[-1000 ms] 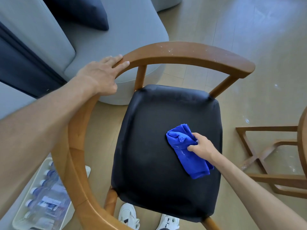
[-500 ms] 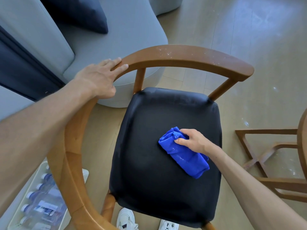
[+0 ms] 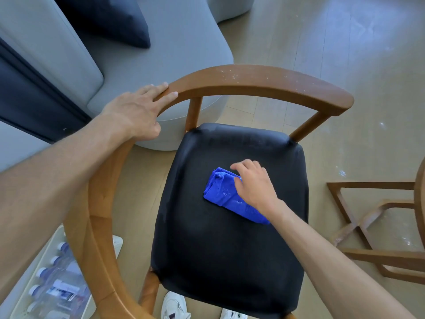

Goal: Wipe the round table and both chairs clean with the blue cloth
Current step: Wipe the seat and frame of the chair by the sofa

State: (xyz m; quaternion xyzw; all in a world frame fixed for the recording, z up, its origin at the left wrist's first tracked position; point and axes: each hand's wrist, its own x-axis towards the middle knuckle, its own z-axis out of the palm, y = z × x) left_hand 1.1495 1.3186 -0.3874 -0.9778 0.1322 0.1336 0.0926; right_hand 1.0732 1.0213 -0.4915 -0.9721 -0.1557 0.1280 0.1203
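Note:
A wooden chair has a curved back rail and a black padded seat. The folded blue cloth lies on the middle of that seat. My right hand sits on top of the cloth, its fingers curled over the far edge and its thumb on the fabric. My left hand rests on the left part of the back rail with straight fingers laid along the wood. White specks dot the top of the rail. A sliver of the round table's edge shows at the far right.
The table's wooden base stands on the floor to the right. A grey sofa with a dark cushion sits behind the chair. A white crate of water bottles is at the lower left. My white shoes show below the seat.
My right hand has slid the cloth to the left and farther across the seat, and now covers more of it. My left hand stays on the rail.

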